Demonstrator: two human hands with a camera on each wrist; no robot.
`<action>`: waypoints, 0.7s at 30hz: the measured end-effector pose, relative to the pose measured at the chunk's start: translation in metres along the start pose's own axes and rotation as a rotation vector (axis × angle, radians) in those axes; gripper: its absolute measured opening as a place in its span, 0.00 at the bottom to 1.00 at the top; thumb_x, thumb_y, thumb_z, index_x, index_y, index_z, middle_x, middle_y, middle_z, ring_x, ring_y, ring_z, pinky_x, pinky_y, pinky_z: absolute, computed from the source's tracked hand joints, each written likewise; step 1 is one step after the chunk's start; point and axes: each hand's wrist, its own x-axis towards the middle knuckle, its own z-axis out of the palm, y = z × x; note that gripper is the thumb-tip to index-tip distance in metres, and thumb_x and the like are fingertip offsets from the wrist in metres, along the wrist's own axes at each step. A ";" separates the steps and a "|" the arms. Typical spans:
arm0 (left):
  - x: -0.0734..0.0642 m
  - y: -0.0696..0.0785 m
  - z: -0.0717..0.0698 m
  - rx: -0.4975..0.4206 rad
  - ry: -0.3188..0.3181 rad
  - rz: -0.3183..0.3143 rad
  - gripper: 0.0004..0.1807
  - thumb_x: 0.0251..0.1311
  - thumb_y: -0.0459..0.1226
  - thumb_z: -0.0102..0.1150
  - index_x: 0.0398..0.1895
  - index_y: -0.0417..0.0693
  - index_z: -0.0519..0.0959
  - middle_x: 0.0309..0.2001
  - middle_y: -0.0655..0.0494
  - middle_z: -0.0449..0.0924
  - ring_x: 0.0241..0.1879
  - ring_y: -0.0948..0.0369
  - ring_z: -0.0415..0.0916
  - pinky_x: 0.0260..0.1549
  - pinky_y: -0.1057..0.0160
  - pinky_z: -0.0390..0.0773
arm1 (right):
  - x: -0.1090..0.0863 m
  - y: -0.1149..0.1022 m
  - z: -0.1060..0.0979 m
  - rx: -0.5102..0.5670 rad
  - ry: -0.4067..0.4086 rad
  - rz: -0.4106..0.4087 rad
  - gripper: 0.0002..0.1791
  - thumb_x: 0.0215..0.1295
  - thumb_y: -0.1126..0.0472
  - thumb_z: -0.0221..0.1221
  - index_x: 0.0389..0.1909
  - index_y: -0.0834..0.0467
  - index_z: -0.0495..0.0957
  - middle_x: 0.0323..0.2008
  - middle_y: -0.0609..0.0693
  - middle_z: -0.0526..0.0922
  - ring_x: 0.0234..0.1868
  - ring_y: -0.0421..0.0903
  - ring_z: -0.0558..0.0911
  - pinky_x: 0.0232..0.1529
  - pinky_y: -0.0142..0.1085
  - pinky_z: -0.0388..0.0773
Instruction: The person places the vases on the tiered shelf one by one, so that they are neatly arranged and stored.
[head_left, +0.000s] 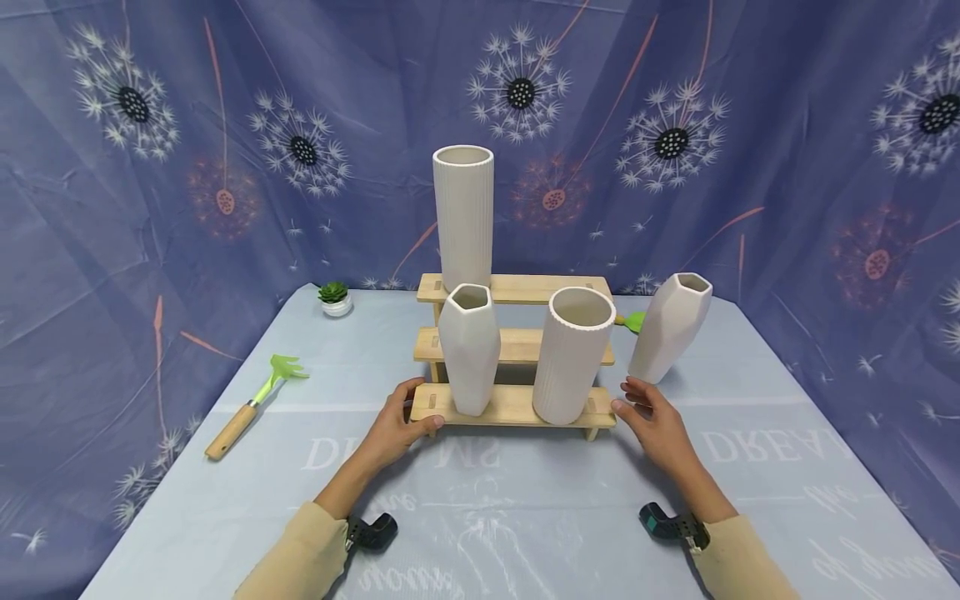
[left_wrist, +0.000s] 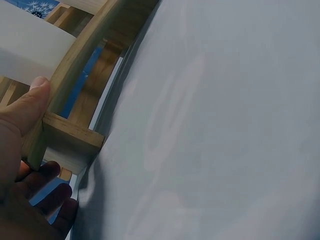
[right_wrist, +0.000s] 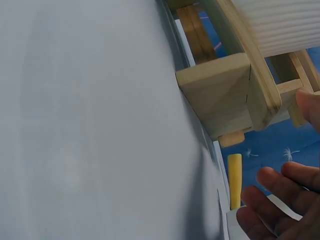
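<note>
Two hands flank the wooden stand (head_left: pixel 517 406): the left hand (head_left: pixel 393 429) grips its end, the right hand (head_left: pixel 660 425) hovers open-fingered; lifting level should keep the vases (head_left: pixel 469 350) upright.

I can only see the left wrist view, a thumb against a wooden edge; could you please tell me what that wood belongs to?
Observer: It is a three-step wooden stand; the left hand grips its bottom step's left end.
Operator: Thank you. Where is the other hand?
Observer: The right hand is at the stand's right end, fingers relaxed; whether it touches is unclear.
Operator: Is anything on the stand?
Observer: Three white vases: a faceted vase and ribbed vase on the bottom step, a tall vase on top.
</note>
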 end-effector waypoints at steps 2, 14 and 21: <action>0.000 0.000 0.000 0.000 0.001 0.005 0.46 0.52 0.45 0.69 0.70 0.47 0.54 0.64 0.42 0.62 0.60 0.46 0.68 0.50 0.57 0.74 | 0.000 0.000 -0.002 -0.007 0.014 0.013 0.36 0.66 0.45 0.55 0.67 0.63 0.60 0.61 0.61 0.72 0.61 0.59 0.71 0.59 0.52 0.68; 0.001 -0.001 0.000 0.000 0.004 0.019 0.45 0.52 0.45 0.68 0.70 0.46 0.54 0.63 0.42 0.63 0.60 0.46 0.68 0.51 0.57 0.73 | 0.001 0.004 -0.019 -0.044 0.102 0.078 0.37 0.65 0.44 0.55 0.66 0.66 0.60 0.61 0.65 0.71 0.60 0.62 0.70 0.61 0.55 0.66; 0.002 -0.002 0.000 -0.001 -0.001 0.028 0.46 0.52 0.45 0.68 0.71 0.45 0.54 0.64 0.41 0.62 0.60 0.46 0.68 0.51 0.57 0.73 | 0.006 0.007 -0.024 -0.056 0.165 0.102 0.38 0.64 0.46 0.57 0.64 0.68 0.60 0.59 0.67 0.72 0.59 0.63 0.71 0.60 0.54 0.66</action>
